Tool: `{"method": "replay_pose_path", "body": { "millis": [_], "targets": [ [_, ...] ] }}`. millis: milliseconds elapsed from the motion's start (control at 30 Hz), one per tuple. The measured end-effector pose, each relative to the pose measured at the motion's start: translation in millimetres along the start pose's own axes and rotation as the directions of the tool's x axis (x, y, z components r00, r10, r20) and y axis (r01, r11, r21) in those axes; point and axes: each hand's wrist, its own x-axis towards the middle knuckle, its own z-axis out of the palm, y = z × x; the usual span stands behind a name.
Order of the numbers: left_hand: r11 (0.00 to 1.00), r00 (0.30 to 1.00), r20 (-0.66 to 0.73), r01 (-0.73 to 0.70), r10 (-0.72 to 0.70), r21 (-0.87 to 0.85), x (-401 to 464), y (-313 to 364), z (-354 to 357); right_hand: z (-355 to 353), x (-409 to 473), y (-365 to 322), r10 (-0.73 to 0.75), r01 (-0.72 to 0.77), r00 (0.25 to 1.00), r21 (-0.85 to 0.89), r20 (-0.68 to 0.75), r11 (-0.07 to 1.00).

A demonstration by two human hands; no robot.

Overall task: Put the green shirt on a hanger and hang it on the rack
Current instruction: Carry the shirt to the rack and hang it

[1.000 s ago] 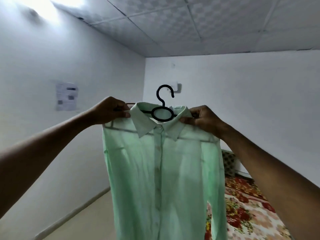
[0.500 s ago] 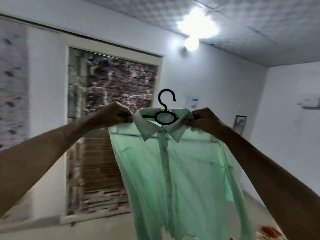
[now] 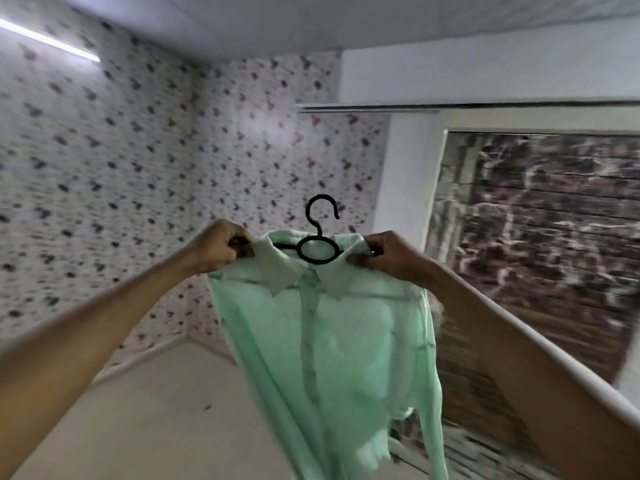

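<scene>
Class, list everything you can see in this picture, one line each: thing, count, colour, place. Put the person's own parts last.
Shirt: one, pale green, hanging centre, on the hanger.
Hanger: one, black, inside the collar, hook up.
Tube light: one, white, upper left wall.
Patterned wall: one, white with dark specks, left.
Brick-patterned panel: one, brown, right.
Floor: one, beige, lower left.
Left hand: one, grips the left shoulder of the shirt.
Right hand: one, grips the right shoulder.

Two hands — left hand [image 3: 221,245], right hand [image 3: 384,254] — one green shirt [image 3: 332,341], one black hanger [image 3: 317,249], seemingly one blurred door [image 3: 540,237].
</scene>
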Motion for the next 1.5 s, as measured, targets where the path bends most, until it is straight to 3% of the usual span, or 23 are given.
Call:
{"method": "replay_pose_path", "body": {
  "millis": [267, 533, 733, 1067, 1267, 1367, 1500],
  "targets": [
    [0.928, 0.964, -0.144, 0.254, -0.222, 0.273, -36.0, -135.0, -140.1, 171.5, 196.2, -52.6, -0.218, 0.166, 0.962, 0.279, 0.167, 0.946],
    [0.708, 0.816, -0.412, 0.566, -0.406, 0.422, -116.7, -248.2, -280.0, 365.4, 334.7, -177.1, -0.508, 0.296, 0.801, 0.529, 0.316, 0.796],
    [0.612, 0.721, -0.525, 0.679, -0.452, 0.406, -164.8, -354.3, -369.2, 508.2, 415.8, -267.3, -0.567, 0.301, 0.742, 0.578, 0.358, 0.759],
    [0.597, 0.639, -0.612, 0.738, -0.466, 0.316, -177.0, -548.1, -554.3, 704.2, 583.7, -434.4, -0.592, 0.300, 0.713, 0.599, 0.376, 0.742],
    [0.626, 0.634, -0.600, 0.733, -0.487, 0.267, -152.4, -664.8, -615.2, 798.8, 671.8, -480.9, -0.570, 0.320, 0.756, 0.577, 0.321, 0.751],
    [0.615, 0.583, -0.594, 0.768, -0.555, 0.179, -140.2, -728.9, -637.5, 850.1, 718.9, -495.0, -0.603, 0.369, 0.727, 0.554, 0.328, 0.747],
    [0.620, 0.564, -0.564, 0.776, -0.603, 0.114, -118.2, -801.3, -672.4, 902.0, 780.2, -507.2, -0.633, 0.402, 0.705, 0.556, 0.319, 0.728]
  ]
}}
